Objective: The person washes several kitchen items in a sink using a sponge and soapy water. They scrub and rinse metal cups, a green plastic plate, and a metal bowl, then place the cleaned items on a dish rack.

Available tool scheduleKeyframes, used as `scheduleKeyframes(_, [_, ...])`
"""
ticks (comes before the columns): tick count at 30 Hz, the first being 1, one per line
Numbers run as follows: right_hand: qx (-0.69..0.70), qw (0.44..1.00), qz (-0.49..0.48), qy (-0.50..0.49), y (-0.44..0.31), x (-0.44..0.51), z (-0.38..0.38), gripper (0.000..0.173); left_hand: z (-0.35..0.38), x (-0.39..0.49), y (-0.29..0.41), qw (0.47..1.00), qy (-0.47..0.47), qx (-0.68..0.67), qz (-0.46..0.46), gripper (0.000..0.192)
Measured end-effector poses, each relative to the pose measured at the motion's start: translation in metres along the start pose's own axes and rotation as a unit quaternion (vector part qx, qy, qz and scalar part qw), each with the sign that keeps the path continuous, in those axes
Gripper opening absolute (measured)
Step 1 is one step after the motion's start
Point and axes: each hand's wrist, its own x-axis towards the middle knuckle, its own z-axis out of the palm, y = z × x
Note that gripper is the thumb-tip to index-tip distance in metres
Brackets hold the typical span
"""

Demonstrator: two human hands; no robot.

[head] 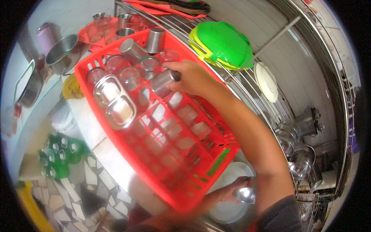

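My right hand (185,76) grips a steel tumbler (163,82) lying tilted over the red plastic rack basket (150,185). Around it in the basket are several clear glasses, one an upturned glass jar (149,64), and two steel tumblers, one of them standing (156,40). A divided steel dish (114,101) leans at the basket's left side. Low in the view, partly behind my right arm, my left hand (236,187) holds a small steel bowl (245,195) above a large pale bowl (229,211).
A wire shelf along the right carries a green plastic colander (223,45), white plates (266,82) and steel bowls (301,162). Behind the basket stands a red tray (84,34) with glasses and cups. A steel pot (62,55) is at upper left; green bottles (59,155) stand below on the floor.
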Motion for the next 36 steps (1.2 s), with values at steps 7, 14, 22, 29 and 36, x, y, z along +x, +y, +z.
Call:
scheduleKeyframes(7, [-0.072, 0.994, -0.009, -0.078, -0.009, 0.020, -0.006, 0.059, -0.017, 0.011, -0.019, 0.987, -0.082, 0.130, 0.046, 0.076])
scheduleKeyframes(14, [-0.146, 0.979, 0.036, -0.136, -0.028, 0.039, -0.014, 0.059, -0.025, 0.013, -0.042, 0.866, -0.043, 0.429, 0.253, 0.101])
scheduleKeyframes(22, [-0.046, 0.994, -0.018, -0.098, -0.023, 0.025, 0.004, 0.074, 0.005, -0.019, 0.007, 0.987, 0.002, 0.149, 0.064, 0.092])
scheduleKeyframes(29, [0.027, 1.000, 0.008, 0.001, -0.050, -0.149, -0.029, 0.102, 0.000, -0.015, 0.019, 0.978, 0.017, 0.207, -0.014, 0.076])
scheduleKeyframes(36, [0.101, 0.916, 0.338, -0.192, -0.098, -0.388, -0.110, 0.106, 0.016, -0.013, 0.032, 0.979, -0.114, 0.156, 0.059, 0.082])
